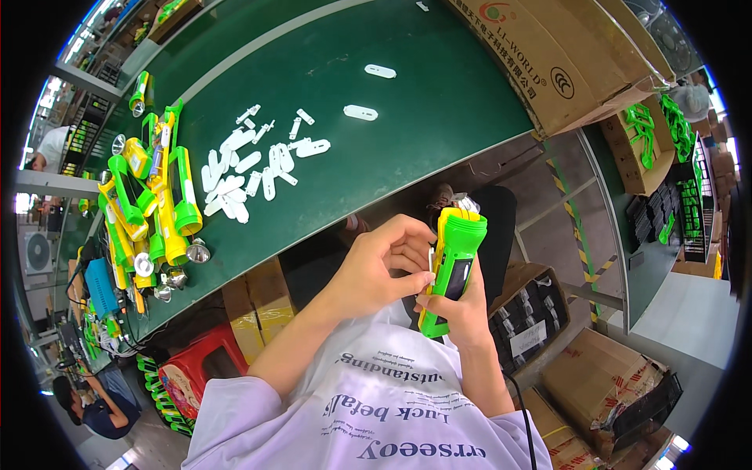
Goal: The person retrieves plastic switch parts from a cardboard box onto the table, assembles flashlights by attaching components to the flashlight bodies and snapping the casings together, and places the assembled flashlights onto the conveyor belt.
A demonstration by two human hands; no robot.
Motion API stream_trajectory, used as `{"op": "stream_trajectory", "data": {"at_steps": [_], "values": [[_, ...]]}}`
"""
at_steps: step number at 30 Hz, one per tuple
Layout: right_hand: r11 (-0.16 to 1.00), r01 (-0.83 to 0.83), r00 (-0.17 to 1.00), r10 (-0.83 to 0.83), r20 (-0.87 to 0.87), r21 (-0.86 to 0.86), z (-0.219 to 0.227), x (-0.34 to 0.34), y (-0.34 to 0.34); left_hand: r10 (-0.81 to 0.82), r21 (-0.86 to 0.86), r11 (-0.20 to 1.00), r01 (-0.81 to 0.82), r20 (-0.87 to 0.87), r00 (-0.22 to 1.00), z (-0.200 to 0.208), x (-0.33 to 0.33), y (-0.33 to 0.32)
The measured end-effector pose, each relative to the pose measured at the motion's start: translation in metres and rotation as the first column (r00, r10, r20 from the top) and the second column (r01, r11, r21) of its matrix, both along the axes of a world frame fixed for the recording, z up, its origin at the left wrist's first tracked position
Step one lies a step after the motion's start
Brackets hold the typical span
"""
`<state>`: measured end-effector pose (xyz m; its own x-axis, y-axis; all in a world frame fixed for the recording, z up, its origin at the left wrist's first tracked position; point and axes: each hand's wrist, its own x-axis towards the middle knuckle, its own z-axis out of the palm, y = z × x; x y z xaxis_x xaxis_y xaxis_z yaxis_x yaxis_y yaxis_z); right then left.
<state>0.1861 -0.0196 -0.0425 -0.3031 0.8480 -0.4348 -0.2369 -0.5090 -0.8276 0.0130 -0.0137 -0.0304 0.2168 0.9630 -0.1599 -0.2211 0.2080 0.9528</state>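
Note:
My right hand (468,307) is wrapped round a green and yellow flashlight (457,258), held up in front of my body with its wide end away from me. A dark panel shows on its green side. My left hand (388,262) is closed in a pinch at the flashlight's yellow side. Between those fingers and the housing shows the edge of a thin white strip (431,258); most of it is hidden. On the green table beyond lie many small white oval plates (276,160), with two apart from the pile, one of them a white plate (360,113).
A heap of green and yellow flashlight parts (160,196) covers the table's left side. A large cardboard box (564,63) stands at the far right. Below are a red stool (205,368) and an open carton of black parts (529,317). A person (102,407) sits at lower left.

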Motion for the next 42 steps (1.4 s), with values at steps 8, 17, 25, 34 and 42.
{"op": "stream_trajectory", "data": {"at_steps": [8, 17, 25, 34, 42], "values": [[0.996, 0.026, 0.998, -0.031, 0.054, 0.081, -0.008, -0.002, -0.003, 0.070, -0.001, 0.997, -0.071, -0.160, 0.985, 0.005, 0.013, -0.007], [0.992, 0.063, 0.997, -0.067, 0.028, 0.106, -0.005, 0.000, 0.000, 0.272, 0.341, 0.932, -0.125, -0.428, 0.862, -0.005, 0.028, -0.021], [0.991, 0.089, 0.996, -0.086, -0.034, 0.096, -0.005, -0.004, -0.001, 0.290, 0.175, 0.953, -0.248, -0.277, 0.916, -0.009, 0.033, -0.017], [0.985, -0.008, 0.986, -0.020, 0.165, 0.171, -0.023, -0.004, -0.011, 0.316, 0.118, 0.948, -0.294, -0.293, 0.902, -0.015, 0.037, -0.013], [0.976, -0.040, 0.937, -0.037, 0.347, 0.213, -0.014, -0.008, -0.017, 0.400, 0.176, 0.914, -0.366, -0.236, 0.886, -0.017, 0.043, -0.021]]}}
